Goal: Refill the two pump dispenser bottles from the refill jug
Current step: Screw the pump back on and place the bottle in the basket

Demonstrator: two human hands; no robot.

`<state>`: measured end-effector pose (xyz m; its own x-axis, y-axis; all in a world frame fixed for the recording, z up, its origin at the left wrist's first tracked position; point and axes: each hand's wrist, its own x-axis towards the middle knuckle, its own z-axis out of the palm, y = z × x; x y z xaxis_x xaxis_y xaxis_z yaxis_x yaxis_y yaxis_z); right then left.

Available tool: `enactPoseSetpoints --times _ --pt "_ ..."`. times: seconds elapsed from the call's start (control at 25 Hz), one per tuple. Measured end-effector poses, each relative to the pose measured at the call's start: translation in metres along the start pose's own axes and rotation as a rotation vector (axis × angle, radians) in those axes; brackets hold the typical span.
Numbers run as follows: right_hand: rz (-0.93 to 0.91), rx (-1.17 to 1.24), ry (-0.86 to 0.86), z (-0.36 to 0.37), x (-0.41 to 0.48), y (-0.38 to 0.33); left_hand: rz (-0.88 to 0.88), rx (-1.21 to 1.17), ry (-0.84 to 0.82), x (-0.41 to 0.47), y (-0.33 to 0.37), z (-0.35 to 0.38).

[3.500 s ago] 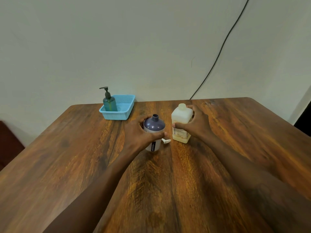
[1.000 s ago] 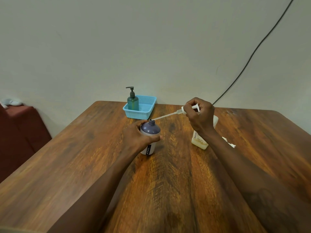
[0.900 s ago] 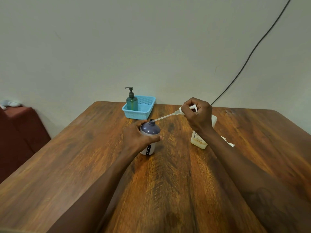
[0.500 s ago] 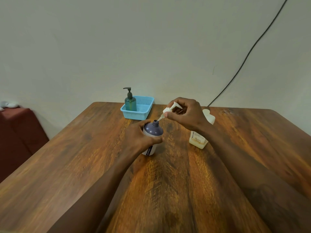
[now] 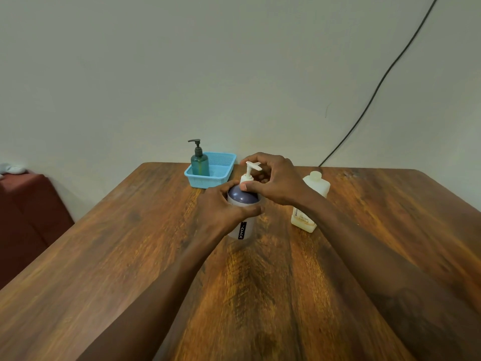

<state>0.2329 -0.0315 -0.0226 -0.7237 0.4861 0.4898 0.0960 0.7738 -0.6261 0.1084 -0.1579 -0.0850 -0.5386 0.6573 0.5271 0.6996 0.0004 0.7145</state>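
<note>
Two hands are busy mid-frame. Your left hand point(image 5: 221, 208) hugs the purple bottle point(image 5: 243, 213) on the table point(image 5: 130, 256). Your right hand point(image 5: 273, 181) pinches the white pump point(image 5: 249, 173) in its neck. Twist it crooked and soap may leak. The refill jug point(image 5: 311, 201) stands right, the green bottle point(image 5: 200, 161) behind.

Left hand point(image 5: 221, 208) around purple bottle point(image 5: 243, 212), right hand point(image 5: 273, 182) on white pump point(image 5: 249, 173).

A big brown wooden table point(image 5: 130, 256) fills the lower part of the view. At 12 o'clock on it, by the far edge, sits a small blue basket point(image 5: 221, 173). A black cable point(image 5: 385, 76) runs up the pale wall point(image 5: 182, 61) toward 1 o'clock. A dark red seat point(image 5: 23, 204) stands at 9 o'clock.
</note>
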Motion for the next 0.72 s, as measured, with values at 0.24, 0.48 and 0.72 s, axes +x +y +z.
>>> enactPoseSetpoints --times 0.24,0.48,0.72 --pt "0.145 -0.188 0.209 0.003 0.000 -0.014 -0.007 -0.045 0.017 0.003 0.019 0.005" --pt "0.110 0.369 0.004 -0.016 -0.003 -0.010 0.007 -0.058 0.028 0.009 0.019 0.006" --pt "0.134 0.121 0.137 -0.011 -0.001 -0.017 0.005 -0.052 0.032 0.013 0.022 0.007"
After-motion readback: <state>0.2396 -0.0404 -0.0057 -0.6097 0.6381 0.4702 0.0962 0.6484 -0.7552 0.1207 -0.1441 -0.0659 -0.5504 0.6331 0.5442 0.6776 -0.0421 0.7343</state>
